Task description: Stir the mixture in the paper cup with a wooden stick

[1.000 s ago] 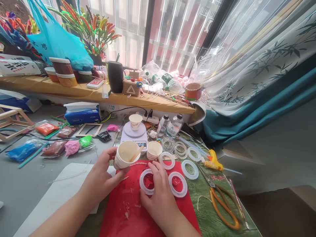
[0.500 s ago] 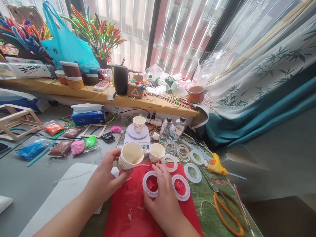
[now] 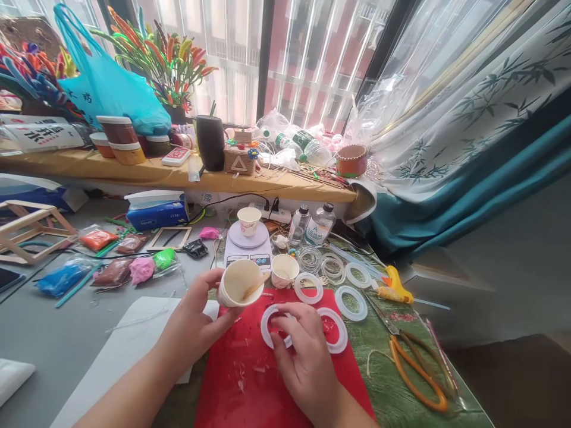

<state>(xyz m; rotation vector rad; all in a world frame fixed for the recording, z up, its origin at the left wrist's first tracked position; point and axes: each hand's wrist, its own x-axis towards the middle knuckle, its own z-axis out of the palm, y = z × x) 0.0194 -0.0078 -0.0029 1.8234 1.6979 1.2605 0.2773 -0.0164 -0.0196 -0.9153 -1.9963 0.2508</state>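
My left hand [image 3: 198, 309] is wrapped round a white paper cup [image 3: 232, 291], tilted toward me, with a wooden stick [image 3: 256, 285] leaning inside it. Over a translucent white ring mould [image 3: 266, 324] on the red sheet [image 3: 250, 380] is my right hand [image 3: 303, 351]. Its fingers are bent, thumb and forefinger a little apart above the ring's middle. Whether the fingertips touch the mould I cannot tell. Close by on the right lies a second ring mould [image 3: 341, 333], partly covered by my knuckles.
Behind the cup stand a kitchen scale [image 3: 247, 242] bearing a small paper cup [image 3: 248, 221], another paper cup [image 3: 285, 271] and two clear bottles [image 3: 319, 226]. More rings [image 3: 351, 303], a yellow glue gun [image 3: 395, 286] and orange-handled scissors [image 3: 417, 374] lie right. Coloured clay packets [image 3: 65, 276] lie left.
My right hand has lifted its stretched fingers from the ring mould's edge and curled them over its middle. The cup in my left hand is tipped slightly more. The view has shifted a little.
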